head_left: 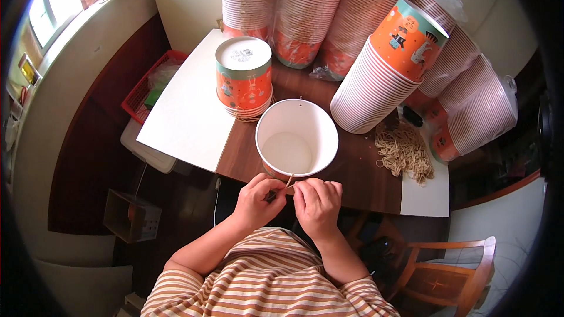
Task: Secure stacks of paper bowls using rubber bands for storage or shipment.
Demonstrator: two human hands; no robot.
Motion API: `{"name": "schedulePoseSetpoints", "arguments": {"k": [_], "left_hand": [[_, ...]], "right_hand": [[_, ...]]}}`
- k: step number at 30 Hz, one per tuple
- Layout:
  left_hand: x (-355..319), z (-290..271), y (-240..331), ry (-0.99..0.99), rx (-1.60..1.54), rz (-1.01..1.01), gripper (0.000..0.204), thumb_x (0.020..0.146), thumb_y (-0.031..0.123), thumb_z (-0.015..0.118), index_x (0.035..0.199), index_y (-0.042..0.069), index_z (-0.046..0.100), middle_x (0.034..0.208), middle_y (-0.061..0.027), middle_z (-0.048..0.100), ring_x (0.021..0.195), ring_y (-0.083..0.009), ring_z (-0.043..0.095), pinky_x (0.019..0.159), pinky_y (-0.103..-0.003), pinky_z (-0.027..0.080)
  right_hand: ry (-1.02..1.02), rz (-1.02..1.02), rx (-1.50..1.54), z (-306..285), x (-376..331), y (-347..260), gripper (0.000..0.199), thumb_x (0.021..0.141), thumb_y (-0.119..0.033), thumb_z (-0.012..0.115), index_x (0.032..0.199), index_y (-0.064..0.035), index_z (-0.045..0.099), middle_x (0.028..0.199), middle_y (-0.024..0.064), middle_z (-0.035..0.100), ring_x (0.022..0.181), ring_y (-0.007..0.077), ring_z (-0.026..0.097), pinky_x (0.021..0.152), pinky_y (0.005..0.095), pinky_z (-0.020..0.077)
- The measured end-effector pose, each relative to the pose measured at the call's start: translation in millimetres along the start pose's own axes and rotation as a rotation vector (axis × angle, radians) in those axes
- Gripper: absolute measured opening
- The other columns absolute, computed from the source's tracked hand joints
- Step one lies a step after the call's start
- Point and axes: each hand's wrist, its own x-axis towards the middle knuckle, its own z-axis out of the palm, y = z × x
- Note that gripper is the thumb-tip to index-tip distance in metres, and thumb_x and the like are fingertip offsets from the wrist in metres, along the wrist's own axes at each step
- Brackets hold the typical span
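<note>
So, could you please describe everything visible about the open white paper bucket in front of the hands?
The open white paper bucket stands upright on the dark wooden table, near its front edge. Its inside is plain white and empty; a strip of orange outer wall shows below the rim. The left hand and right hand pinch a thin tan cord at its near rim.

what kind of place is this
Probably a home room used for piecework: long stacks of printed paper cups crowd a wooden table, beside a pile of tan string and a wooden chair.

Fingers [281, 191] hide most of the string [289, 181].
</note>
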Motion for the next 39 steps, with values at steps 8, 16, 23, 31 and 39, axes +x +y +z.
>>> {"name": "schedulePoseSetpoints", "arguments": {"k": [8,16,23,31,39], "left_hand": [[-6,8,-7,-0.052,-0.338,-0.347,0.011,0.078,0.006,0.069,0.084,0.0,0.063,0.072,0.0004,0.059,0.061,-0.0038,0.052,0.053,-0.018,0.041],[-5,6,-6,-0.03,-0.738,-0.605,0.013,0.088,0.01,0.064,0.088,-0.003,0.065,0.076,0.0012,0.064,0.066,-0.0008,0.052,0.056,-0.015,0.041],[-6,1,-10,-0.018,-0.693,-0.643,0.014,0.087,0.011,0.066,0.087,-0.003,0.066,0.075,0.0015,0.064,0.065,-0.0007,0.052,0.055,-0.015,0.04],[-9,3,-10,0.012,-0.579,-0.628,0.012,0.086,0.009,0.067,0.087,-0.003,0.066,0.074,0.0021,0.064,0.066,-0.0003,0.053,0.057,-0.015,0.042],[-7,5,-2,0.069,-0.639,-0.587,0.012,0.085,0.009,0.068,0.085,-0.003,0.065,0.072,0.002,0.064,0.064,-0.0001,0.053,0.054,-0.015,0.042]], "right_hand": [[-0.016,0.15,0.138,20,-11,0,0.014,0.076,-0.004,0.069,0.09,-0.0043,0.065,0.084,0.0061,0.062,0.071,0.0228,0.059,0.067,0.0342,0.0475],[-0.124,0.951,1.33,41,-16,4,0.012,0.087,-0.008,0.064,0.095,-0.0003,0.069,0.087,0.0036,0.068,0.069,0.007,0.056,0.064,0.0222,0.0461],[-0.214,0.969,1.427,31,-11,2,0.014,0.088,-0.009,0.063,0.096,-0.0017,0.07,0.087,0.0029,0.069,0.07,0.005,0.054,0.063,0.0197,0.0446],[-0.13,0.779,1.09,32,-10,-7,0.015,0.088,-0.008,0.062,0.096,0.0015,0.069,0.09,0.0066,0.069,0.08,0.0088,0.061,0.072,0.0216,0.0484],[-0.07,1.238,1.715,38,-11,-4,0.015,0.085,-0.009,0.064,0.097,-0.0019,0.069,0.089,0.004,0.068,0.069,0.0055,0.052,0.063,0.0189,0.0419]]}}
